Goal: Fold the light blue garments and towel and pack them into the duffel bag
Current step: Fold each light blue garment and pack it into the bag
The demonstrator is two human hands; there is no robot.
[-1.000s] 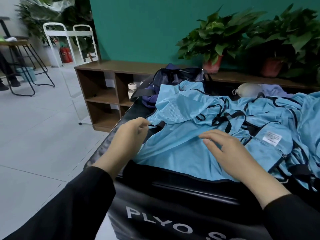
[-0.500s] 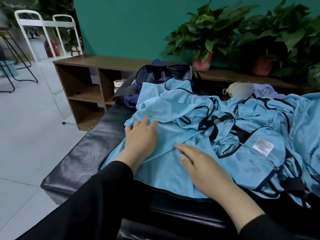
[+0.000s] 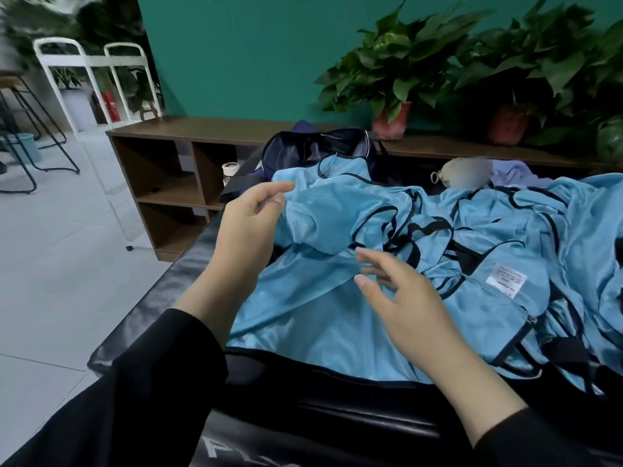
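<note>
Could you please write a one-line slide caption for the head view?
Left hand pinches a blue garment; right hand hovers open above it.

2 hands were in view, the left hand (image 3: pixel 247 227) and the right hand (image 3: pixel 409 310). 1 dark duffel bag (image 3: pixel 313 151) sat at the far end of 1 black table (image 3: pixel 161 298). 2 potted plants stood on 1 wooden shelf (image 3: pixel 188 129): 1 (image 3: pixel 391 79) and 1 (image 3: pixel 526 72). 1 white label (image 3: pixel 505 279) showed on the blue garments (image 3: pixel 337 318), which were heaped beyond counting.

Garments (image 3: pixel 387 298) on bench (image 3: pixel 158 298); duffel bag (image 3: pixel 317 148) behind; shelf (image 3: pixel 161 183) behind-left.
</note>
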